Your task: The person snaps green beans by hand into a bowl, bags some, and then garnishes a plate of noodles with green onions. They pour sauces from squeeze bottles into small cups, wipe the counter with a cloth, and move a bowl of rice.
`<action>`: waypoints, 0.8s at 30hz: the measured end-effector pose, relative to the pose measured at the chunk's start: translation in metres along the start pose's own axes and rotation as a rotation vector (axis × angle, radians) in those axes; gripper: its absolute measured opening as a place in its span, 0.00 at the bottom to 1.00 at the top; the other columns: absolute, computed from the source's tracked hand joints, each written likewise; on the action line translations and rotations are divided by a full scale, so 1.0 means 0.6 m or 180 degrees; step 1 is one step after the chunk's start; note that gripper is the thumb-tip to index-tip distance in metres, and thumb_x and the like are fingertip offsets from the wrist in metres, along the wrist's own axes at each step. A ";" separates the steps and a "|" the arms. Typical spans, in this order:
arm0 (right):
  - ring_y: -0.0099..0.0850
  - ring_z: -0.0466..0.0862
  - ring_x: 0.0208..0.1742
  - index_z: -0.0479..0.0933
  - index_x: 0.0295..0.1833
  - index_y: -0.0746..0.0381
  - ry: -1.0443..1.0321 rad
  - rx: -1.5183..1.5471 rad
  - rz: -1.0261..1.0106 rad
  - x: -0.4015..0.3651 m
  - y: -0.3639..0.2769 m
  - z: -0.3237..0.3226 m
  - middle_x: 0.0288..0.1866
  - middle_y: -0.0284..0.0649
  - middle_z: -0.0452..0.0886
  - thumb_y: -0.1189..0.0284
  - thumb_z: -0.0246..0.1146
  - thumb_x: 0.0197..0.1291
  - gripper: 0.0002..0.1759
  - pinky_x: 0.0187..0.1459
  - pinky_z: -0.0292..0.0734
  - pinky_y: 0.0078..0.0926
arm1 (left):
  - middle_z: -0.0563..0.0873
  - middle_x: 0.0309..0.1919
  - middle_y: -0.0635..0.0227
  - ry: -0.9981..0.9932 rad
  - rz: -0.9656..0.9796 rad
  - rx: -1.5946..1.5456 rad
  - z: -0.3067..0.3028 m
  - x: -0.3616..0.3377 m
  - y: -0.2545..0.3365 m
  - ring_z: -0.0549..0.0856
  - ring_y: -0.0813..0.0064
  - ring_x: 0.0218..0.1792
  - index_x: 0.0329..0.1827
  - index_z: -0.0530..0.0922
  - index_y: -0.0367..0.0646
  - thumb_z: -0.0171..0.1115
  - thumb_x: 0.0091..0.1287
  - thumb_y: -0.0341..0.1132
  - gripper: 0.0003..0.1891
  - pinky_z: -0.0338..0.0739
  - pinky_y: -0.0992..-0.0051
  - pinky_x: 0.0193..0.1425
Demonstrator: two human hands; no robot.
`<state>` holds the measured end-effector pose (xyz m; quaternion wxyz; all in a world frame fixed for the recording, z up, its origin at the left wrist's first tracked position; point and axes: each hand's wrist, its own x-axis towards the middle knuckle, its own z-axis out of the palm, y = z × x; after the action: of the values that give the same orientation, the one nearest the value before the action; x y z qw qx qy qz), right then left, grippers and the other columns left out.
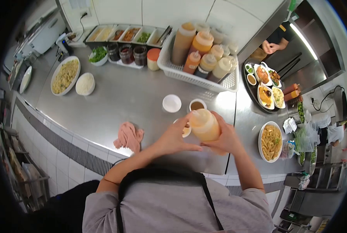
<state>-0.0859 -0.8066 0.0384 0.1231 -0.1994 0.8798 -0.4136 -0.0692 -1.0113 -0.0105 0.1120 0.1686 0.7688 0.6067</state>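
Above the steel counter my right hand (224,136) is wrapped round a squeeze bottle (205,126) of pale orange sauce. My left hand (176,136) is at the bottle's nozzle end, its thumb stretched toward the bottle and its fingertips near the nozzle; whether they pinch anything is hidden. Partly behind the left fingers stands a small white cup (186,132) with light sauce. Just beyond the bottle is a cup of brown sauce (197,105), and left of that a white cup (172,103) that looks white inside. A pink cloth (129,136) lies near the counter's front edge.
A white basket (198,77) of sauce bottles stands at the back. Jars and topping trays (129,35) are left of it, with a noodle plate (65,75) and rice bowl (85,84) further left. Right are a loaded tray (255,93), a pasta dish (271,141) and another person's hands (270,47).
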 end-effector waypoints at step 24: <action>0.39 0.74 0.56 0.75 0.50 0.65 0.2068 -0.0952 -0.0902 0.504 0.021 -0.251 0.50 0.46 0.77 0.57 0.67 0.44 0.29 0.56 0.69 0.31 | 0.79 0.48 0.54 0.1457 0.0135 0.1864 -0.226 0.356 0.035 0.79 0.59 0.50 0.54 0.66 0.37 0.75 0.40 0.43 0.38 0.73 0.66 0.54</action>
<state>-0.4157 -0.8341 0.1077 -0.2510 -0.1934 0.8873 -0.3353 -0.3139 -1.0442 0.0491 -0.1284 0.0693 0.9112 0.3853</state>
